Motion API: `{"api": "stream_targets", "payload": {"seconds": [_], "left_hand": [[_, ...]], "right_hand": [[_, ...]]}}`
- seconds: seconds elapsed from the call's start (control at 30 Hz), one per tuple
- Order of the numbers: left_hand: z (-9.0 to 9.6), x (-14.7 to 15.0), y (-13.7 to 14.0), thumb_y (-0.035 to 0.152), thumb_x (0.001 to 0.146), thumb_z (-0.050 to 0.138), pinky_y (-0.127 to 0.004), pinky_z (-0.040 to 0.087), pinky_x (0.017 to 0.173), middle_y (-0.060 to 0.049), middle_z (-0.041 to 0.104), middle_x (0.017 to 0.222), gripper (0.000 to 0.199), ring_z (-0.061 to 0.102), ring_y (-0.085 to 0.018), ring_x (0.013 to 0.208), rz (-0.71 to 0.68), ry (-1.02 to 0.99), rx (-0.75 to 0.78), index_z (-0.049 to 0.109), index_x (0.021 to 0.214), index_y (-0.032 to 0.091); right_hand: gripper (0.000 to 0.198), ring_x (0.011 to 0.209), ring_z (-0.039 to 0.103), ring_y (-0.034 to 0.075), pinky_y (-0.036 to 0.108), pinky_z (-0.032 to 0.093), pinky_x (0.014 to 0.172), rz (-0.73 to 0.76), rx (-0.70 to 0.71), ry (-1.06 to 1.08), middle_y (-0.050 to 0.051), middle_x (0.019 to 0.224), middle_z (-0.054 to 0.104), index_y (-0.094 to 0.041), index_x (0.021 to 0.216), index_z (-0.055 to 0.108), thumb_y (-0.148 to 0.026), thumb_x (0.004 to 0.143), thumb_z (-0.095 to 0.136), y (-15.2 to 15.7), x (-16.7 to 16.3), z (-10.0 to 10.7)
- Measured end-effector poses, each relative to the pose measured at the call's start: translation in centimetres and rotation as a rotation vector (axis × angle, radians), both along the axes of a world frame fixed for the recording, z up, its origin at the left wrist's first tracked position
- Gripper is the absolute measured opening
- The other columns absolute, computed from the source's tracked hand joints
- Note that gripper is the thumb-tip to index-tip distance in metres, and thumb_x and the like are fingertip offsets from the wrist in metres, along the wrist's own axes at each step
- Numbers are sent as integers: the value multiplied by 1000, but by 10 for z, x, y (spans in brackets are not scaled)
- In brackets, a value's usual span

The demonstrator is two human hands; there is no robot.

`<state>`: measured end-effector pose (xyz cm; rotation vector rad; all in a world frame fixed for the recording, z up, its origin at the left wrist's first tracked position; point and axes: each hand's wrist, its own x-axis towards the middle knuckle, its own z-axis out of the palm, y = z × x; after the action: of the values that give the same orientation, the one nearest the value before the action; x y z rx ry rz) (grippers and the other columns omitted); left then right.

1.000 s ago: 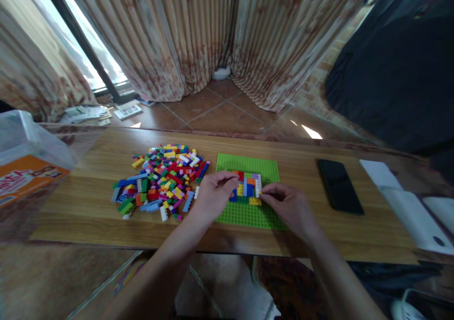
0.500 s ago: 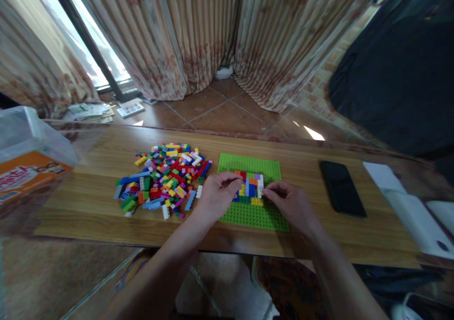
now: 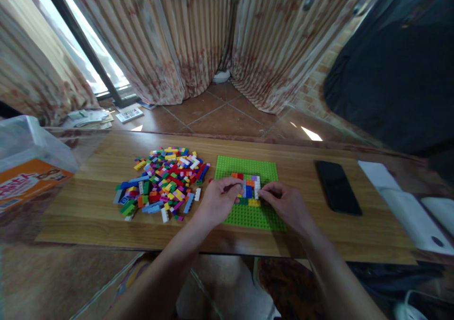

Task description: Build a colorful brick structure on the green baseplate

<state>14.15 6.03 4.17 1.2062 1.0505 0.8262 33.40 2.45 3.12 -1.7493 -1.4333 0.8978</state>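
Observation:
A green studded baseplate (image 3: 255, 221) lies on the wooden table, with a patch of joined colored bricks (image 3: 249, 192) at its middle. My left hand (image 3: 220, 198) is over the left side of this patch, its thumb and forefinger pinched together near a light blue brick. Whatever is between those fingertips is too small to make out. From the right, my right hand (image 3: 285, 202) brings its closed fingertips against the edge of a white brick (image 3: 257, 186) on the patch. Whether they grip anything is hidden. Left of the baseplate spreads a pile of loose bricks (image 3: 165, 182).
A black phone (image 3: 338, 187) lies on the table (image 3: 88, 220) to the right, with white objects (image 3: 407, 211) beyond it. At the far left stands a clear plastic box (image 3: 31, 140) with an orange label. Curtains (image 3: 198, 40) hang behind the table.
My left hand has shifted slightly right over the brick patch and covers more of it. My right hand stays at the white brick's edge. The whole view has moved a little.

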Motion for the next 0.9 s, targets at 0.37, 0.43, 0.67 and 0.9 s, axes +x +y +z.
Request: {"api": "stream_targets", "payload": {"seconds": [0.37, 0.43, 0.67, 0.9], "left_hand": [[9, 2, -1, 25, 77, 62, -21, 35, 50, -2, 65, 66, 18, 49, -7, 50, -7, -119, -179, 73, 83, 12], [10, 1, -2, 29, 75, 65, -21, 36, 51, -1, 63, 64, 18, 48, -8, 52, -28, -161, -171, 72, 76, 13], [12, -1, -6, 38, 68, 71, -22, 32, 51, 1, 58, 60, 23, 43, -8, 53, -143, -199, -206, 72, 70, 15], [13, 0, -9, 40, 71, 69, -22, 28, 49, 3, 51, 54, 26, 39, -8, 51, -150, -177, -203, 71, 68, 15]], "right_hand": [[19, 80, 65, 20, 32, 52, 73, -45, 309, 49, 5, 90, 71, -23, 89, 73, -39, 85, 64, -10, -21, 16], [17, 86, 65, 21, 33, 53, 75, 58, 342, 19, 5, 96, 71, -26, 94, 73, -36, 85, 64, -14, -28, 21], [15, 88, 66, 22, 34, 53, 79, 177, 300, -26, 4, 95, 72, -28, 96, 74, -34, 87, 64, -19, -30, 18], [17, 82, 67, 19, 31, 53, 75, 184, 242, -3, 5, 92, 73, -25, 91, 75, -36, 88, 62, -20, -31, 22]]}}
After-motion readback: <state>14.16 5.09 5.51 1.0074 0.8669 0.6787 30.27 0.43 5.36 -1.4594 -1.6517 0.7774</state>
